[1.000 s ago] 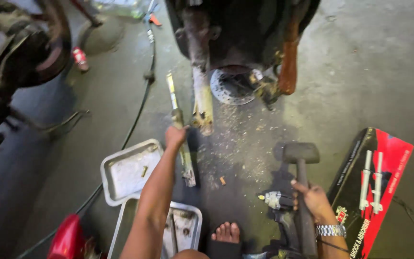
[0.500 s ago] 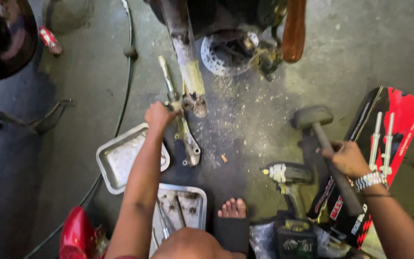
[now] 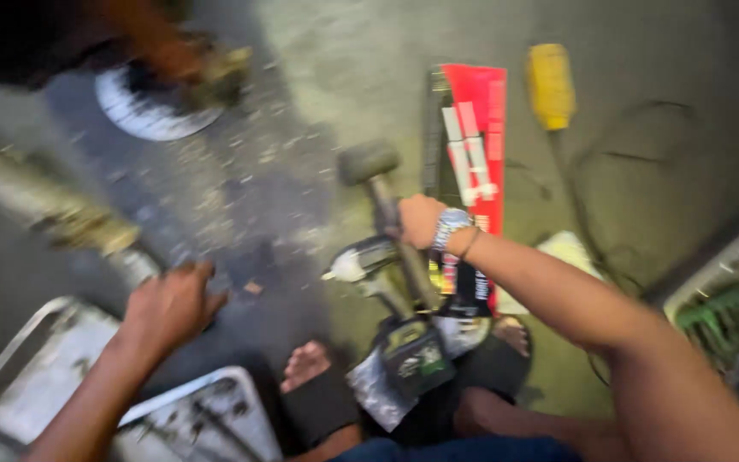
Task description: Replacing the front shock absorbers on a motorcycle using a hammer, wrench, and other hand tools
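My right hand (image 3: 419,221) is closed in a full fist around the handle of a mallet (image 3: 380,192), gripping it partway along the shaft so the heavy grey head stands up and away from my knuckles, off the floor. Holding it there, well back from the head, looks to me like a swinging grip, not a carrying one. A metal watch sits on that wrist.

Just below this hand, nearly touching the handle's lower end, a cordless impact wrench (image 3: 361,261) lies on its side, its battery end toward my bare foot (image 3: 305,364). Just beyond my knuckles, to the right, a red and black tool package (image 3: 470,171) lies flat, and farther out a yellow cylinder (image 3: 550,84) rests on the concrete.

My left hand (image 3: 168,306) holds nothing that I can see. Its fingers are loosely curled and spread, hovering low over the dark, gritty patch of floor. Whether the fingertips touch the ground I cannot tell, since the view is blurred. Just up and left of it is the end of a dirty metal tube (image 3: 79,222). Near my forearm sit two steel trays (image 3: 53,376), within easy reach for small parts. Farther off is a brake disc (image 3: 151,107).
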